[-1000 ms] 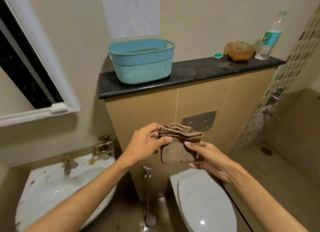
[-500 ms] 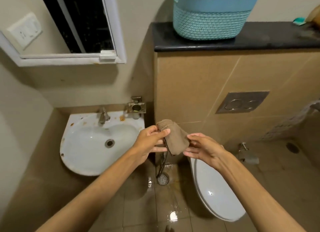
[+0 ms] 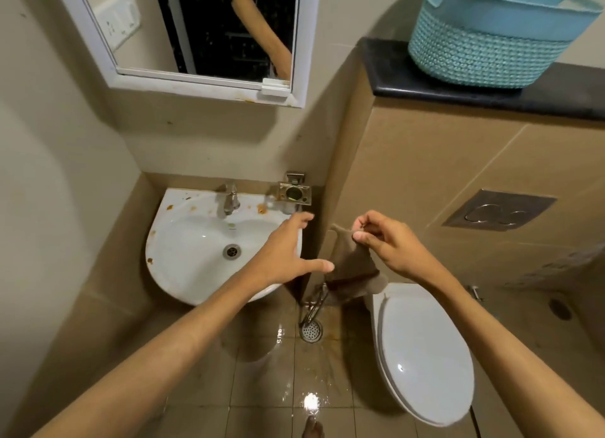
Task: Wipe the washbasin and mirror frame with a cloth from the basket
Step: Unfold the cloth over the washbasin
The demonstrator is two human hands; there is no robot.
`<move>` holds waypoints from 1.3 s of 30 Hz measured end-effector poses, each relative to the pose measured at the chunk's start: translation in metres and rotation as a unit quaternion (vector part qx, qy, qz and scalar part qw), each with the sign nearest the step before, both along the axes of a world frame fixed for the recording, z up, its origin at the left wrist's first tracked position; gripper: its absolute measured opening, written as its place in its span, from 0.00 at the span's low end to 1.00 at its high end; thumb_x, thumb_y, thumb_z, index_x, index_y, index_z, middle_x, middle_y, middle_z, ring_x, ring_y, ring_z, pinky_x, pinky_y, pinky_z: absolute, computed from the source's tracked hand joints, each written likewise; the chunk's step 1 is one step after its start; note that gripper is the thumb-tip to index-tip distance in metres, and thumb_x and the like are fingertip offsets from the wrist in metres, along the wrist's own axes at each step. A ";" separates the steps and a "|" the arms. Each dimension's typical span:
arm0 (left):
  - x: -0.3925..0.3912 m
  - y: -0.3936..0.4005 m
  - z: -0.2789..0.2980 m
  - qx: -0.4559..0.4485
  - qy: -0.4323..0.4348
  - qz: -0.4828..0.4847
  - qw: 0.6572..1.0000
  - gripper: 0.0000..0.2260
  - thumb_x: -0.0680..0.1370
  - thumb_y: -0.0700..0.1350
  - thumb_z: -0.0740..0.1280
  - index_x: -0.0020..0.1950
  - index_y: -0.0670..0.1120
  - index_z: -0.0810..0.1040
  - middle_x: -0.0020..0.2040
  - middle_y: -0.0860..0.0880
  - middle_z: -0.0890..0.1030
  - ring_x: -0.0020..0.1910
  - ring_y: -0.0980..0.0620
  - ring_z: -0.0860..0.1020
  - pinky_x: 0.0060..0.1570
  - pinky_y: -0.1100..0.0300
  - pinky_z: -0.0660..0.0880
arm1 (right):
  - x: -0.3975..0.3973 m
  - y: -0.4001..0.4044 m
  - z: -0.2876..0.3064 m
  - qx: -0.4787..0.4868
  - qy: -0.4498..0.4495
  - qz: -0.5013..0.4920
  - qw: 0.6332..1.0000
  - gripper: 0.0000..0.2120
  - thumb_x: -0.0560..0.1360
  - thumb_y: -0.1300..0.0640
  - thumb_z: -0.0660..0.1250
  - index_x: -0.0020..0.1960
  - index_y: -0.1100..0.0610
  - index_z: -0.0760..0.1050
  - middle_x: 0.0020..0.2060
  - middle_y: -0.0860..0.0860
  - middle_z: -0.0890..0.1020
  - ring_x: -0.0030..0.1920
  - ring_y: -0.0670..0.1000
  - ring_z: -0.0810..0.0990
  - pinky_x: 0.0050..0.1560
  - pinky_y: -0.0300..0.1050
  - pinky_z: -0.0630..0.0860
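A brown cloth [image 3: 352,267] hangs unfolded from my right hand [image 3: 383,244], which pinches its top edge between the washbasin and the toilet. My left hand [image 3: 284,254] is open with fingers spread, over the basin's right rim and just left of the cloth. The white washbasin [image 3: 183,260] carries brown stains around its tap [image 3: 230,201] and rim. Above it hangs the mirror with a white frame [image 3: 209,87], stained along the bottom edge. The teal basket [image 3: 491,44] stands on the black ledge at the upper right.
A white toilet [image 3: 425,355] with its lid down stands at the lower right. A metal soap holder [image 3: 294,193] sits at the basin's back right corner. A floor drain [image 3: 311,331] and hose lie between basin and toilet. The tiled floor is wet. The black ledge [image 3: 458,87] tops a tiled wall with a flush plate [image 3: 497,210].
My left hand has let go of the cloth and opened toward the basin. The cloth now hangs unfolded from my right hand alone. The view has swung down and left.
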State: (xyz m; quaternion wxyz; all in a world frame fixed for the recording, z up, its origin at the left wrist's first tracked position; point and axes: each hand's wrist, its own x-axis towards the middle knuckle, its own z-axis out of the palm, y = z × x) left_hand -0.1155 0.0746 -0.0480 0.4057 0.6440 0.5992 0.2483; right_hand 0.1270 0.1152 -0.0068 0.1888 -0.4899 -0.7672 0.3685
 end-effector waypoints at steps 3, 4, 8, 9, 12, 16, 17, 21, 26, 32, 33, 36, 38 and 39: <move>0.005 0.014 0.022 0.057 0.070 -0.104 0.990 0.50 0.67 0.60 0.82 0.82 0.54 0.59 0.81 0.49 0.67 0.78 0.49 0.67 0.73 0.53 0.69 | -0.004 -0.004 0.004 0.035 -0.058 0.062 0.996 0.02 0.83 0.56 0.67 0.55 0.51 0.78 0.46 0.49 0.85 0.49 0.52 0.84 0.53 0.59 0.81; 0.008 0.017 0.027 0.060 0.083 -0.130 0.986 0.49 0.68 0.59 0.82 0.82 0.53 0.58 0.81 0.49 0.67 0.78 0.48 0.68 0.73 0.51 0.71 | -0.003 -0.006 0.004 0.039 -0.060 0.070 0.995 0.01 0.83 0.56 0.67 0.55 0.51 0.77 0.46 0.50 0.85 0.49 0.53 0.84 0.52 0.61 0.81; 0.020 0.031 0.031 0.025 0.111 -0.191 0.975 0.38 0.72 0.54 0.81 0.76 0.50 0.67 0.69 0.47 0.80 0.66 0.48 0.79 0.65 0.52 0.77 | 0.004 -0.014 0.004 0.049 -0.038 0.062 0.996 0.02 0.83 0.56 0.68 0.55 0.52 0.77 0.46 0.50 0.85 0.49 0.54 0.85 0.52 0.61 0.81; 0.022 0.034 0.031 0.015 0.117 -0.202 0.972 0.32 0.73 0.54 0.80 0.73 0.49 0.71 0.63 0.48 0.84 0.60 0.50 0.81 0.60 0.52 0.79 | 0.006 -0.016 0.002 0.051 -0.031 0.053 0.997 0.02 0.83 0.56 0.69 0.55 0.52 0.77 0.46 0.50 0.85 0.49 0.53 0.85 0.52 0.61 0.81; 0.024 0.041 0.033 0.012 0.125 -0.205 0.971 0.15 0.75 0.52 0.79 0.58 0.50 0.81 0.50 0.51 0.87 0.49 0.54 0.82 0.48 0.57 0.77 | 0.010 -0.022 -0.002 0.051 -0.008 0.030 0.998 0.03 0.83 0.56 0.69 0.55 0.54 0.77 0.47 0.51 0.85 0.49 0.52 0.85 0.52 0.58 0.81; 0.030 0.041 0.036 0.072 0.155 -0.219 0.961 0.09 0.77 0.53 0.76 0.53 0.51 0.85 0.42 0.53 0.83 0.42 0.55 0.80 0.44 0.52 0.79 | 0.015 -0.029 -0.008 0.032 0.055 0.009 0.998 0.04 0.82 0.57 0.69 0.57 0.55 0.78 0.48 0.51 0.86 0.50 0.52 0.85 0.53 0.54 0.82; 0.032 0.040 0.037 0.093 0.162 -0.224 0.957 0.09 0.77 0.53 0.76 0.53 0.51 0.84 0.40 0.53 0.82 0.40 0.55 0.79 0.42 0.51 0.78 | 0.018 -0.030 -0.010 0.011 0.081 -0.006 0.997 0.06 0.82 0.58 0.70 0.58 0.54 0.77 0.48 0.51 0.86 0.51 0.52 0.86 0.54 0.53 0.82; 0.038 0.033 0.046 0.135 0.173 -0.240 0.946 0.05 0.79 0.54 0.72 0.52 0.55 0.82 0.42 0.56 0.81 0.43 0.55 0.78 0.45 0.46 0.80 | 0.031 -0.029 -0.029 -0.079 0.102 -0.005 0.992 0.22 0.75 0.54 0.77 0.67 0.49 0.77 0.58 0.49 0.86 0.59 0.50 0.86 0.62 0.53 0.83; 0.046 0.028 0.058 0.186 0.207 -0.231 0.932 0.07 0.79 0.57 0.70 0.55 0.59 0.82 0.47 0.61 0.79 0.49 0.58 0.76 0.47 0.51 0.78 | 0.028 -0.041 -0.074 -0.147 0.101 -0.042 0.983 0.17 0.72 0.51 0.80 0.59 0.52 0.83 0.52 0.51 0.89 0.54 0.53 0.88 0.61 0.63 0.82; 0.042 0.024 0.060 0.204 0.190 -0.183 0.943 0.09 0.78 0.60 0.71 0.55 0.59 0.83 0.47 0.62 0.79 0.48 0.60 0.76 0.40 0.57 0.70 | 0.029 -0.055 -0.112 -0.179 0.161 -0.084 0.967 0.11 0.75 0.56 0.78 0.57 0.57 0.86 0.51 0.54 0.90 0.54 0.56 0.88 0.59 0.60 0.84; 0.039 0.023 0.059 0.198 0.180 -0.174 0.948 0.09 0.78 0.60 0.71 0.55 0.59 0.83 0.46 0.62 0.80 0.47 0.60 0.77 0.40 0.56 0.72 | 0.031 -0.057 -0.113 -0.184 0.160 -0.083 0.966 0.11 0.76 0.58 0.77 0.58 0.56 0.86 0.52 0.53 0.90 0.55 0.53 0.88 0.57 0.53 0.85; 0.029 0.019 0.055 0.173 0.150 -0.152 0.961 0.10 0.77 0.61 0.72 0.53 0.58 0.84 0.47 0.59 0.84 0.46 0.58 0.81 0.42 0.51 0.79 | 0.033 -0.060 -0.115 -0.204 0.163 -0.078 0.962 0.11 0.77 0.60 0.76 0.59 0.56 0.86 0.52 0.51 0.90 0.54 0.51 0.88 0.51 0.40 0.83; 0.022 0.016 0.052 0.159 0.130 -0.135 0.969 0.09 0.76 0.60 0.73 0.52 0.57 0.85 0.46 0.58 0.86 0.45 0.58 0.82 0.42 0.49 0.81 | 0.033 -0.061 -0.115 -0.216 0.166 -0.081 0.959 0.11 0.77 0.59 0.76 0.59 0.56 0.86 0.52 0.53 0.90 0.53 0.53 0.88 0.51 0.43 0.84; 0.017 0.013 0.050 0.152 0.117 -0.120 0.974 0.09 0.76 0.59 0.74 0.52 0.57 0.85 0.46 0.57 0.86 0.44 0.59 0.82 0.42 0.49 0.81 | 0.032 -0.062 -0.114 -0.227 0.171 -0.087 0.955 0.11 0.77 0.58 0.76 0.59 0.57 0.86 0.52 0.54 0.90 0.53 0.55 0.88 0.51 0.42 0.84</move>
